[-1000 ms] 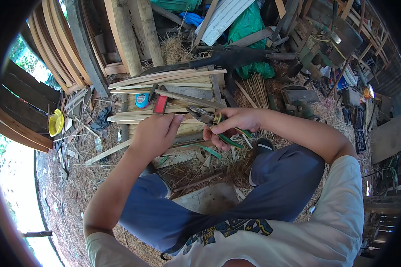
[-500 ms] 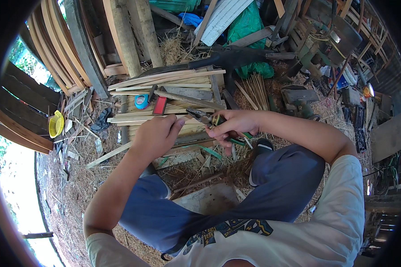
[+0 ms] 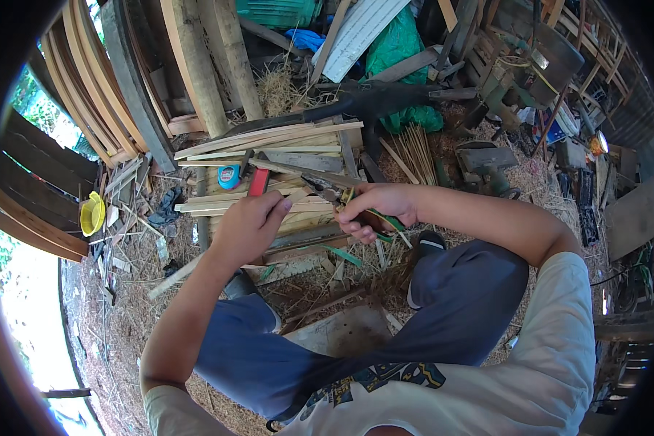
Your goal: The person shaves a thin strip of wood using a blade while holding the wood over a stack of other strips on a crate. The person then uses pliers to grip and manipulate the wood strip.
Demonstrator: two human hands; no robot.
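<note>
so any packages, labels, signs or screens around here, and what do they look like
No signs or screens show.
Tape measure: on the slats ahead of the left hand, round blue case with a pale label patch.
Green bag: at the back, crumpled plastic.
Crate: top edge, green, ribbed.

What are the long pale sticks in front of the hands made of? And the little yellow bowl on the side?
The pale strips look like split bamboo or raw wood: matte, straw-coloured, unpainted and straight; which of the two I can't tell. The yellow bowl looks like plastic: a bright even colour with a smooth, slightly shiny surface. The right hand grips a tool with green handles, likely plastic-coated.
</note>
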